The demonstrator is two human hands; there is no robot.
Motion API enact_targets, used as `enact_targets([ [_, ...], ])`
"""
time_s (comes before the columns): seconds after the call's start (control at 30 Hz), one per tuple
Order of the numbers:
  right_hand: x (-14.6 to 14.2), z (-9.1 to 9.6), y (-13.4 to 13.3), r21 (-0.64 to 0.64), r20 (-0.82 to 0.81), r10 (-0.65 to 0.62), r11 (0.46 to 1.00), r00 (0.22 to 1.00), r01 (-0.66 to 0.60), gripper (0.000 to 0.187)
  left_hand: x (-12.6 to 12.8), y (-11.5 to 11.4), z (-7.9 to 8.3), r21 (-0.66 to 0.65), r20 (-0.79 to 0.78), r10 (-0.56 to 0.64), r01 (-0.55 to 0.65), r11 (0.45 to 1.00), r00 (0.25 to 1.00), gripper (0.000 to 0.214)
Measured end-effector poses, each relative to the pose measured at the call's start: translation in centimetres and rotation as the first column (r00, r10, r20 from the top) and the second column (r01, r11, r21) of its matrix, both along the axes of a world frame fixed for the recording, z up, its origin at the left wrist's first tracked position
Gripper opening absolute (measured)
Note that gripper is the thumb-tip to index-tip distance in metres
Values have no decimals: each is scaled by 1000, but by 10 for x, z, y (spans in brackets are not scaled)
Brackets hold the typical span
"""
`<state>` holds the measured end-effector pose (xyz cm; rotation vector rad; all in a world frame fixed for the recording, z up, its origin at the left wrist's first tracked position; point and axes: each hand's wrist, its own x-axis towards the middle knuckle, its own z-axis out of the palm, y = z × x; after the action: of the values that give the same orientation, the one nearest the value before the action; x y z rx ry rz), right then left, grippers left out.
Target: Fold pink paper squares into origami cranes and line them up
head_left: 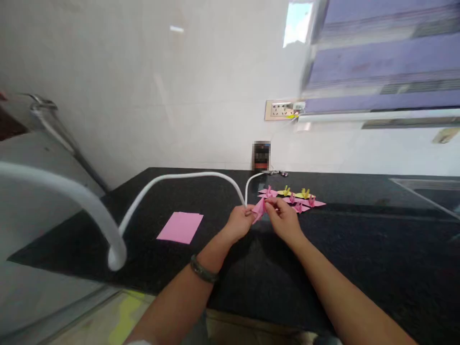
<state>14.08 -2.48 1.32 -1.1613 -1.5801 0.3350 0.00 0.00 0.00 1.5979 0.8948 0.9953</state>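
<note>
Between my two hands is a pink folded paper crane [259, 210], held a little above the dark counter. The fingers of my left hand [240, 222] pinch its left side. On its right side my right hand [285, 219] is closed on the paper with thumb and fingertips. Just beyond my right hand lie several finished cranes: a pink crane [269, 192], a yellow crane [304, 194] and a further pink crane [313, 202] among them. A stack of square pink paper [180, 227] lies to the left of my left hand.
A white cable [187, 175] arches over the black countertop [136, 268] from the left toward my hands. Against the wall at the back stands a blurred-out dark object [261, 155]. A wall socket [282, 110] is above it. A sink edge [424, 196] shows at the right.
</note>
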Motion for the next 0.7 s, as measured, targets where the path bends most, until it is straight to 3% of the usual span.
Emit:
enact_targets([
  [0.53, 2, -3, 3, 14, 90, -29, 1000, 996, 28, 18, 0, -3, 5, -70, 113, -18, 26, 997, 993, 21],
  [0.7, 1, -2, 4, 55, 108, -1, 998, 994, -5, 9, -1, -4, 8, -194, 175, -20, 55, 979, 984, 25],
])
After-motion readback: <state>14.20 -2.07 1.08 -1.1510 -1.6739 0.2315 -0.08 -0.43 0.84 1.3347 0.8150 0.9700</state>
